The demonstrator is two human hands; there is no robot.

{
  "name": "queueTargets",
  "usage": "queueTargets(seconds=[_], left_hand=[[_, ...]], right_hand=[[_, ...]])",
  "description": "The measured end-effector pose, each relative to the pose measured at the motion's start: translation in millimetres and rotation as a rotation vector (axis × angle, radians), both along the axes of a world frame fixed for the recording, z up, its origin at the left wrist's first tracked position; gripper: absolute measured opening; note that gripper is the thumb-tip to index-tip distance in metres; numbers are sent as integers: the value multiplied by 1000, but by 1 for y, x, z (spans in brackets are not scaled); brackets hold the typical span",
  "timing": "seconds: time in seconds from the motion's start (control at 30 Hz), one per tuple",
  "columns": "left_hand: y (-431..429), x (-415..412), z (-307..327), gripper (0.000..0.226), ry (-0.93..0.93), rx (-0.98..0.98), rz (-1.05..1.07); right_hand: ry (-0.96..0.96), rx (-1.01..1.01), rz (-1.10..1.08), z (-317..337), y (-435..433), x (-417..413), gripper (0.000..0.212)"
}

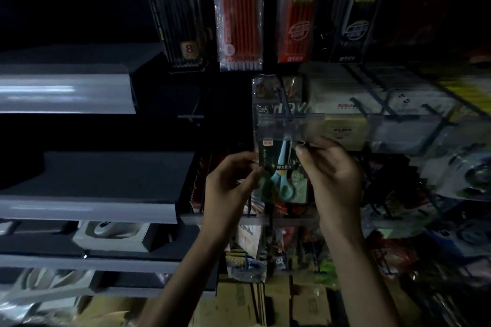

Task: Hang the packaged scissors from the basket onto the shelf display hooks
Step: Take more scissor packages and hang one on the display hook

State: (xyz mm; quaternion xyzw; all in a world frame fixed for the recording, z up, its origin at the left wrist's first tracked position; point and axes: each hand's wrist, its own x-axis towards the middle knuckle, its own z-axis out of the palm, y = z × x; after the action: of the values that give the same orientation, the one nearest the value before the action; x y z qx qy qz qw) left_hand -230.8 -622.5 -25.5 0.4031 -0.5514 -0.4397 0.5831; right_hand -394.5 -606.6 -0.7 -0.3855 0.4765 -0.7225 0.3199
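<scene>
I pinch the scissors pack upright, left hand at its left edge, right hand at its top, just under the hook's label strip.

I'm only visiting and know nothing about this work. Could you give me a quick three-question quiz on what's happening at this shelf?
1. True or false: the left hand and the right hand both grip the scissors pack.
2. Multiple choice: the handles of the scissors in the pack are A) red, B) light blue, C) yellow.
3. Fill in: the pack is held just ___ the clear label strip.

Key:
1. True. The left hand pinches the pack's left edge and the right hand pinches its top right.
2. B.
3. below.
</scene>
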Motion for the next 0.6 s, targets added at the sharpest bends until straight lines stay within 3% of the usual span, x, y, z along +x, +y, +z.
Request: queueTargets(seconds=[0.33,0.6], left_hand=[[13,3,-8,27,-63,-46,46],[7,-10,-14,12,32,-36,202]], right_hand=[[431,114,-164,-29,22,9,48],[429,163,-195,-35,17,14,52]])
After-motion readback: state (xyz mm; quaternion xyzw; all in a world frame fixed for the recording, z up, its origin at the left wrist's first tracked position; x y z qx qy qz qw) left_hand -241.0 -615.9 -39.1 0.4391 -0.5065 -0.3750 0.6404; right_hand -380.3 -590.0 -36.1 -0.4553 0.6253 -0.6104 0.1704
